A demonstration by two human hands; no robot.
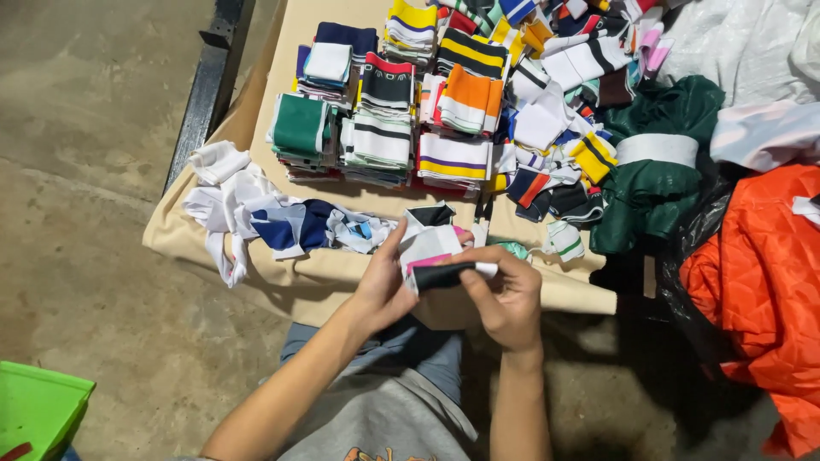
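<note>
I grip a small white, black and pink knit piece point(434, 256) at lower centre of the frame, left hand point(386, 286) pinching its edge, right hand point(506, 297) clamped on the black band; best keep edges square, matching the folded stacks point(401, 111) on the counter point(299, 282)

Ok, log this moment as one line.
left hand: holds white fabric piece | right hand: pinches its black band | behind: striped folded stacks on tan cloth

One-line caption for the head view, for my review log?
Both hands hold a small white-and-black fabric piece beside folded striped stacks.
</note>
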